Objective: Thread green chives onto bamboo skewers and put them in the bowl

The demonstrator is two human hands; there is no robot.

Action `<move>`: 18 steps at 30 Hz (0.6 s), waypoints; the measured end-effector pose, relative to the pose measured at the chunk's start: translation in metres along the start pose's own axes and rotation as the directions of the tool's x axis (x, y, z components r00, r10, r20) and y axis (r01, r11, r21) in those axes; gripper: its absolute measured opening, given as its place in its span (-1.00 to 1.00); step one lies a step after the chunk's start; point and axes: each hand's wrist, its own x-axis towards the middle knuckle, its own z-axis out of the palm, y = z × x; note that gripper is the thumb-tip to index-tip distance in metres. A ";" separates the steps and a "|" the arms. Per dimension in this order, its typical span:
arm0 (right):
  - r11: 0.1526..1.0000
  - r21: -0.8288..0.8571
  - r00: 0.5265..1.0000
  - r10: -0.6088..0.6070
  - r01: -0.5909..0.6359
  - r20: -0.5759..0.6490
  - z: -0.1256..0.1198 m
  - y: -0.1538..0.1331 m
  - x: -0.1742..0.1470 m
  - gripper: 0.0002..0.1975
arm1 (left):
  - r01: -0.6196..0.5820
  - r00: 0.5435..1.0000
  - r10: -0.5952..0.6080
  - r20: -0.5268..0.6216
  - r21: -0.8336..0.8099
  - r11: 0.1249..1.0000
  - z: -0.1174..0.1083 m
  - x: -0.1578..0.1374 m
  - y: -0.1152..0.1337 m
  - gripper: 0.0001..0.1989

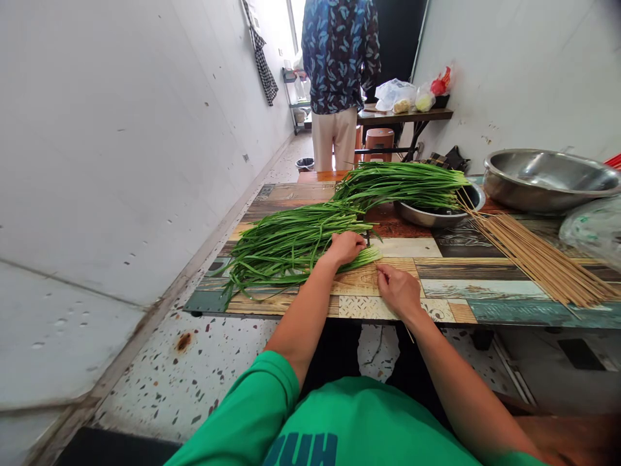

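Observation:
Long garlic chives (286,243) lie in a loose pile on the wood-patterned table, their pale cut ends to the right. My left hand (347,248) rests closed on the stalks near those ends, its fingertips partly hidden. Just right of the pale ends, my right hand (400,290) is closed in a pinch on a thin bamboo skewer (410,334). One end of the skewer pokes out below the hand, past the table edge; most of it is hidden. A second bundle of chives (402,184) lies farther back, its cut ends over a metal bowl (439,217).
Many bamboo skewers (543,259) are spread on the table (466,289) at the right. Behind them stand a large steel basin (548,180) and a clear plastic bag (594,230). A person in a patterned shirt (339,55) stands beyond the table, near another table with bags (395,96).

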 end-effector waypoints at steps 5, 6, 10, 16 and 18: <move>1.000 -0.011 1.000 0.003 -0.004 -0.010 0.001 0.000 0.000 -0.61 | 0.002 1.000 -0.002 -0.021 0.041 0.999 -0.005 0.000 -0.006 -0.70; 1.000 -0.013 1.000 0.005 -0.005 -0.010 0.001 0.000 0.000 -0.61 | 0.021 0.997 -0.016 -0.076 0.066 0.998 -0.005 0.001 -0.009 -0.69; 1.000 -0.013 1.000 0.007 -0.007 -0.006 0.002 0.000 -0.001 -0.61 | 0.114 0.971 -0.079 -0.224 0.144 0.983 -0.001 0.005 -0.019 -0.76; 1.000 -0.024 1.000 0.015 -0.015 0.005 0.000 -0.001 -0.001 -0.61 | 0.198 0.958 -0.138 -0.251 0.230 0.953 0.002 0.006 -0.018 -0.74; 1.000 -0.025 1.000 0.016 -0.016 0.006 0.000 -0.002 -0.001 -0.61 | 0.214 0.957 -0.150 -0.249 0.255 0.943 0.002 0.005 -0.016 -0.76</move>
